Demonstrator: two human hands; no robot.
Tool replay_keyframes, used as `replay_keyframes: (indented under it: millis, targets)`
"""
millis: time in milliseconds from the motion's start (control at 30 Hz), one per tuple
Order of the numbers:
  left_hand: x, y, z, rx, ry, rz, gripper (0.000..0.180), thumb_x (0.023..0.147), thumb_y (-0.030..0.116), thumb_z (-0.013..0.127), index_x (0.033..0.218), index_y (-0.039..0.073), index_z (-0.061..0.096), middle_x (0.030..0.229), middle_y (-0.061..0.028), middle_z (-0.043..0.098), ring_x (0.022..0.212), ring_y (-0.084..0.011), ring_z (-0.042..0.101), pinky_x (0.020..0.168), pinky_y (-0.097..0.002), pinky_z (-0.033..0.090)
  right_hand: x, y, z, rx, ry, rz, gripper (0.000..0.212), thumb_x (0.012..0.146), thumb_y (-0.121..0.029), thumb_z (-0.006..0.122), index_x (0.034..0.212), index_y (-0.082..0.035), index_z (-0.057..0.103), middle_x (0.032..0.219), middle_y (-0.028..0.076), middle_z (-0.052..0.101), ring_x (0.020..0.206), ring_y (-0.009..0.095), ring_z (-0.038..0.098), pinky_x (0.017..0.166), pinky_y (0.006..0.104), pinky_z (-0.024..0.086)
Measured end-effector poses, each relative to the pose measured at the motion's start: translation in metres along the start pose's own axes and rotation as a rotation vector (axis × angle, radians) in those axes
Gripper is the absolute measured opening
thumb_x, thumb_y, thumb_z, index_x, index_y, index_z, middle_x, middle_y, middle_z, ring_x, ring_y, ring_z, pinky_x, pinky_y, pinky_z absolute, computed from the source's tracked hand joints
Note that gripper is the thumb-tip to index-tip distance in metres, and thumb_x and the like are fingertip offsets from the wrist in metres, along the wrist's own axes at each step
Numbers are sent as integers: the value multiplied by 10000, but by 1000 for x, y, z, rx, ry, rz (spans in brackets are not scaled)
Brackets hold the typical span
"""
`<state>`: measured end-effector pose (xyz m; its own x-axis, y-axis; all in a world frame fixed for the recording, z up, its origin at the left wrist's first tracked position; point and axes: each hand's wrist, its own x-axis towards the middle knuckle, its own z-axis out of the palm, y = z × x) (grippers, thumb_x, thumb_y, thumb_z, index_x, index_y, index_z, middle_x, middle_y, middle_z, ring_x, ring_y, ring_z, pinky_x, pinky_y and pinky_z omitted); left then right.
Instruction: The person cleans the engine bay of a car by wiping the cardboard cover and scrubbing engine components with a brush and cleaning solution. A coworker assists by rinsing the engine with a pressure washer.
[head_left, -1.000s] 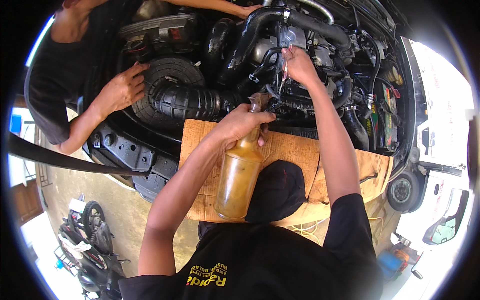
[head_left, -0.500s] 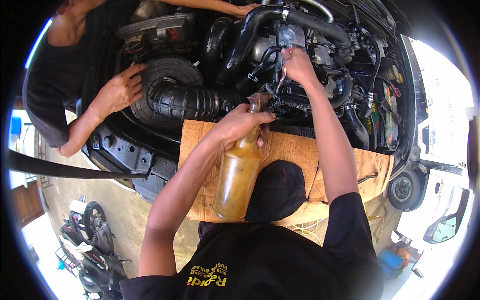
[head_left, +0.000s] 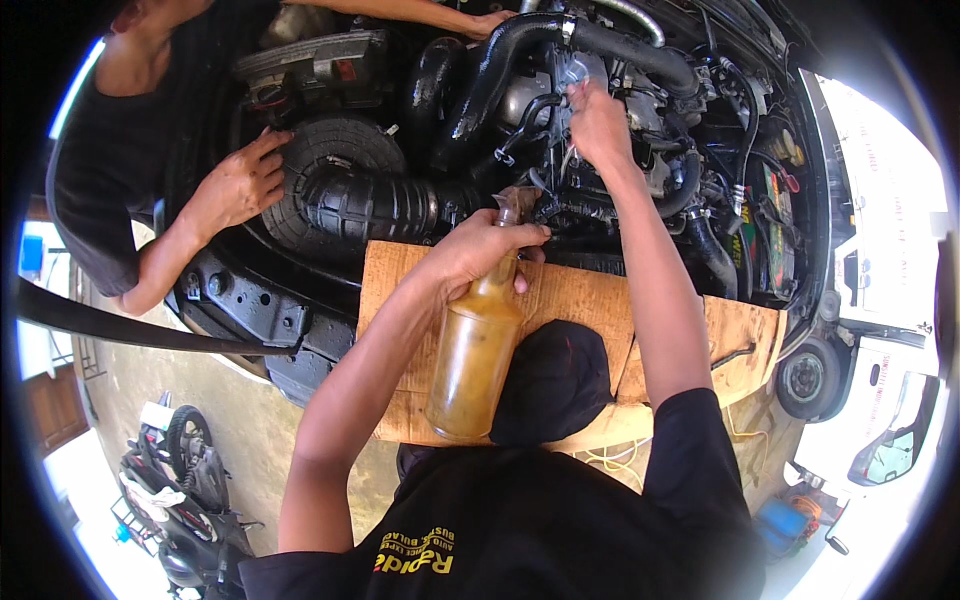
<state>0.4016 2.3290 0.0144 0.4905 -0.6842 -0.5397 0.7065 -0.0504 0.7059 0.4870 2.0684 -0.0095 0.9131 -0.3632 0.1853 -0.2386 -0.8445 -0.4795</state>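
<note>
My left hand (head_left: pixel 483 246) is closed round the neck of a clear bottle (head_left: pixel 472 365) of cloudy yellow-brown liquid. The bottle leans with its mouth toward the engine bay, and brownish wrapping shows at its top. Over the middle of the engine (head_left: pixel 530 100), my right hand (head_left: pixel 602 128) is closed on a thin tool (head_left: pixel 568 158) with a metallic end. Its kind is unclear, since my fingers cover most of it. Beside the bottle, a dark cap-like cloth item (head_left: pixel 555 385) lies on the brown cardboard (head_left: pixel 660 330) along the front edge.
At the left, another person's hand (head_left: pixel 240 182) rests by the round black air filter housing (head_left: pixel 335 165); their other hand (head_left: pixel 490 22) reaches across the back. Black hoses (head_left: pixel 510 50) arch over the engine. A battery (head_left: pixel 778 235) stands at the right. A motorcycle (head_left: pixel 185 500) is parked at lower left.
My right hand has shifted slightly to the right and nearer to me over the engine. The bottle and my left hand stay almost in place.
</note>
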Motion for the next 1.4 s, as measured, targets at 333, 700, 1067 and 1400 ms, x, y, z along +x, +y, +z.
replay_keyframes:
  millis: [333, 700, 1067, 1400]
  targets:
    - [4, -4, -4, 13, -23, 16, 313, 999, 211, 822, 1127, -30, 670, 861, -124, 723, 565, -202, 682, 538, -357, 574, -2, -5, 7, -99, -94, -170, 421, 1202, -347, 540, 1293, 43, 669, 1019, 366, 762, 1030, 559, 752, 892, 633, 580]
    - [9, -7, -7, 25, -20, -6, 368, 976, 234, 856, 1128, -41, 665, 874, -134, 715, 564, -206, 687, 519, -362, 571, -10, -30, -14, -177, -19, -193, 374, 1202, -298, 496, 1263, 37, 651, 978, 358, 777, 951, 570, 764, 871, 666, 602]
    - [10, -8, -7, 45, 46, -38, 364, 978, 217, 858, 1130, -38, 647, 881, -133, 717, 567, -218, 692, 518, -376, 575, -40, -14, 11, -169, -93, -170, 311, 1173, -257, 578, 1218, 30, 690, 970, 363, 758, 972, 572, 747, 852, 642, 580]
    - [9, -6, -4, 31, -26, -25, 329, 978, 197, 851, 1103, -34, 654, 855, -121, 718, 572, -215, 690, 538, -373, 577, -30, -23, -10, -84, -137, -277, 305, 1170, -285, 628, 1188, 13, 693, 978, 292, 778, 922, 523, 752, 793, 570, 595]
